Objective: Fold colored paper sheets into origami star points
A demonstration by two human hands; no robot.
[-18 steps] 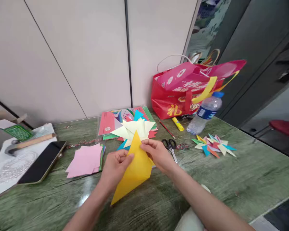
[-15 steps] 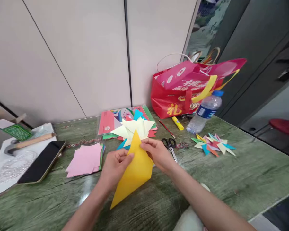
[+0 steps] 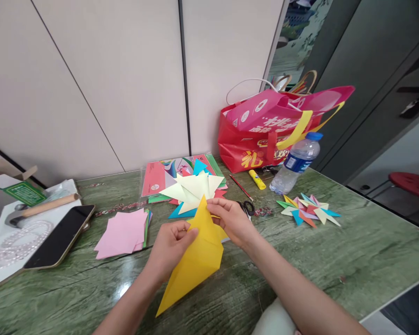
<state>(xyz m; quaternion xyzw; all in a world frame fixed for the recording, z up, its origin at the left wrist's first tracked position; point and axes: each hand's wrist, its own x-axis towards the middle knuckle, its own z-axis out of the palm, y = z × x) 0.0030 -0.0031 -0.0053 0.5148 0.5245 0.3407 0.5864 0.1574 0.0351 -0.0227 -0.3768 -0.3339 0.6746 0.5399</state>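
Note:
A folded sheet of yellow paper (image 3: 199,258) is held up between my two hands, its narrow tip pointing away from me and a long corner hanging toward the lower left. My left hand (image 3: 174,244) pinches its left edge, thumb on top. Near the tip, my right hand (image 3: 228,218) grips the right edge with thumb and fingers. Behind the tip lie folded cream paper pieces (image 3: 195,186), with blue and red ones under them. Scissors (image 3: 247,207) rest just past my right hand, their blades hidden by it.
Pink paper squares (image 3: 122,232) are stacked at left, beside a phone (image 3: 61,239) and a hammer (image 3: 43,207). At right sits a multicoloured paper star (image 3: 309,209). A water bottle (image 3: 296,163), a glue stick (image 3: 257,179) and a red bag (image 3: 265,130) stand or lie at the back.
The yellow paper has come slightly down and toward me, with both hands still on it. My right hand has shifted closer to its tip and now covers the scissor blades.

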